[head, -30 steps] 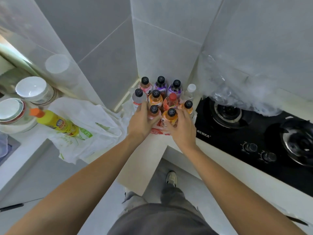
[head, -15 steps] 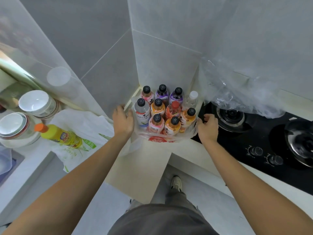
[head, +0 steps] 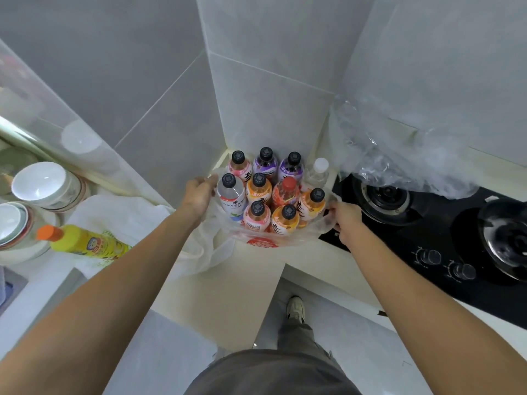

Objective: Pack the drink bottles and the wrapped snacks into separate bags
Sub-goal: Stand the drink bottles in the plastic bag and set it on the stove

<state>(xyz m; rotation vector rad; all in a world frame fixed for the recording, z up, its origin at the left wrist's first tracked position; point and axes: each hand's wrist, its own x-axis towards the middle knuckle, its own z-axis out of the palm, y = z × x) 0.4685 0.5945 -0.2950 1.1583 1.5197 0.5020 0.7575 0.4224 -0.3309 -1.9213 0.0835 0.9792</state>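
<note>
I see the counter (head: pixel 228 283) carrying a clear bag (head: pixel 262 242) in its back corner, the drink bottles (head: pixel 271 192) standing upright inside. My left hand (head: pixel 199 195) and right hand (head: pixel 346 220) each pinch the bag's rim, probably to gather it closed.

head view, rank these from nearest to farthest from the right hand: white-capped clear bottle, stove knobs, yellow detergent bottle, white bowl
From the right hand:
1. White-capped clear bottle, just behind it, at the back right of the bottle cluster.
2. Stove knobs, to its right on the black cooktop.
3. Yellow detergent bottle, far across on the left counter.
4. White bowl, farthest, back left.
</note>
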